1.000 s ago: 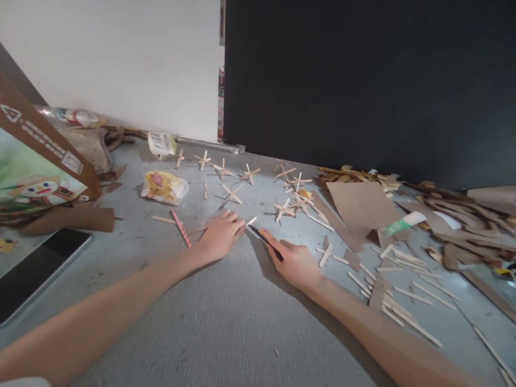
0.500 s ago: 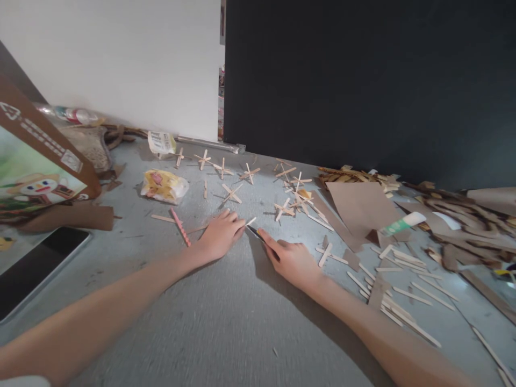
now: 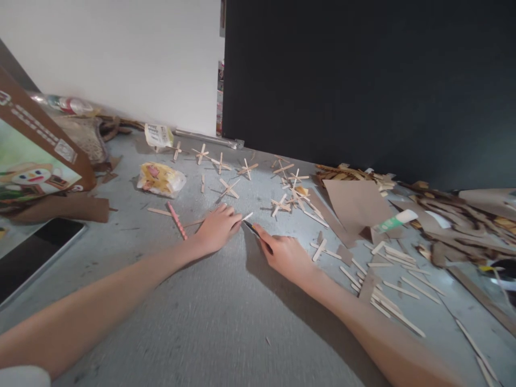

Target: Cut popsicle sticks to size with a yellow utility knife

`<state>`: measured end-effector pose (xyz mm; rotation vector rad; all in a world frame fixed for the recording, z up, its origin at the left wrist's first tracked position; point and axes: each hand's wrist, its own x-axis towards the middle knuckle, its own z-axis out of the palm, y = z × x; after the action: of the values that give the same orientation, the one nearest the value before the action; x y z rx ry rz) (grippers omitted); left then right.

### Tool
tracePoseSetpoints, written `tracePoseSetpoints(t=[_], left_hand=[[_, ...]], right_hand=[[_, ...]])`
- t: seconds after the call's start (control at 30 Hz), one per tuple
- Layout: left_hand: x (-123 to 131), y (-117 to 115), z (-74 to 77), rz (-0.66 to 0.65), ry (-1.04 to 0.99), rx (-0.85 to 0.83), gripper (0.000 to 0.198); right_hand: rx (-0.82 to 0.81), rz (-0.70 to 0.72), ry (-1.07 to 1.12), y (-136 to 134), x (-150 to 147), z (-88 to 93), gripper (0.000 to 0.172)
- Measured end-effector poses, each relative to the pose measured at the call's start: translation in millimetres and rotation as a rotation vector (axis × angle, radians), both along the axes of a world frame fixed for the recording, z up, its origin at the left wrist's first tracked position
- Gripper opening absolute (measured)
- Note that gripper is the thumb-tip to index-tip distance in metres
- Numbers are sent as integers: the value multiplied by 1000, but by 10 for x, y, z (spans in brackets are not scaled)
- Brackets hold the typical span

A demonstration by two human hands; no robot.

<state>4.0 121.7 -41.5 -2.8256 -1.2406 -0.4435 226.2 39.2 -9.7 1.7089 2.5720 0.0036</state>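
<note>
**Knife (image 3: 252, 229) tip meets stick (image 3: 248, 216)**

In the head view, the 2 hands come together at the stick. The left hand (image 3: 220, 228) presses its fingers together over it, holding it down near the table (image 3: 193, 328), with only a pale end showing past the fingertips. The right hand (image 3: 287, 255) is closed round the knife, forefinger laid along it, tip right at the stick's pale end; whether it cuts in, I cannot tell. Left of the stick lies 1 pink straw (image 3: 176, 220); farther left, the phone (image 3: 38, 255). Beyond the stick sit several crosses (image 3: 229, 188). Right of it lie loose sticks (image 3: 421, 290) and 1 glue tube (image 3: 397, 220).
</note>
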Motion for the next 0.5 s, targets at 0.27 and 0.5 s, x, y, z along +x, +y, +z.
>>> tracePoseSetpoints(t=[0.27, 0.5], left_hand=[[-25, 17, -43, 7, -87, 2, 29], [-46, 12, -16, 23, -177, -54, 33]], right_hand=[[39, -3, 40, -21, 1, -74, 55], [149, 15, 77, -50, 30, -211, 51]])
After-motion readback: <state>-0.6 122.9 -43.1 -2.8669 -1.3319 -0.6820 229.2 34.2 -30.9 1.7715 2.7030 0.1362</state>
